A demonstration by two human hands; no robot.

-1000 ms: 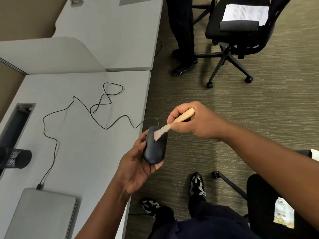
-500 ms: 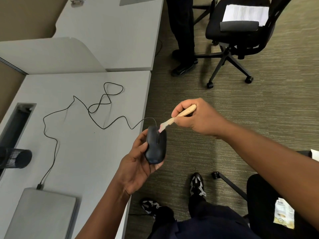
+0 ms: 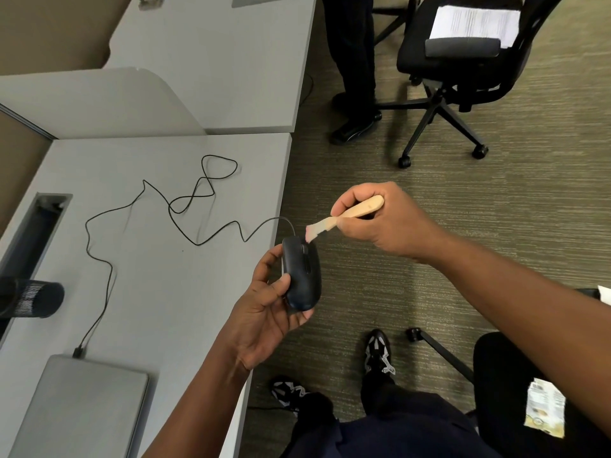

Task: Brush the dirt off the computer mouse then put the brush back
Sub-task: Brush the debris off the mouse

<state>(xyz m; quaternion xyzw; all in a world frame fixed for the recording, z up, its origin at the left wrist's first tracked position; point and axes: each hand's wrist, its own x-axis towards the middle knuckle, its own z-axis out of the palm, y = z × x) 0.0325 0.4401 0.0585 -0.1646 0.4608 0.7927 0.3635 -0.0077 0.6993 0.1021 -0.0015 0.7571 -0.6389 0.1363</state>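
One black mouse [image 3: 302, 276] is sitting cupped in the left hand [image 3: 267, 312], just past the grey desk [image 3: 158, 292] edge over carpet [image 3: 380, 285]. Right hand [image 3: 380, 219] is pinching the wooden brush [image 3: 347, 216], bristles touching its far end. Its cord [image 3: 158, 206] is trailing left to a laptop [image 3: 82, 408].

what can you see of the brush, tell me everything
The brush is small, with a pale wooden-looking handle and a flat tuft of pinkish bristles. The right hand grips its handle; it slants down-left, bristle tips at the front end of the black mouse, held over the desk edge by the left hand.
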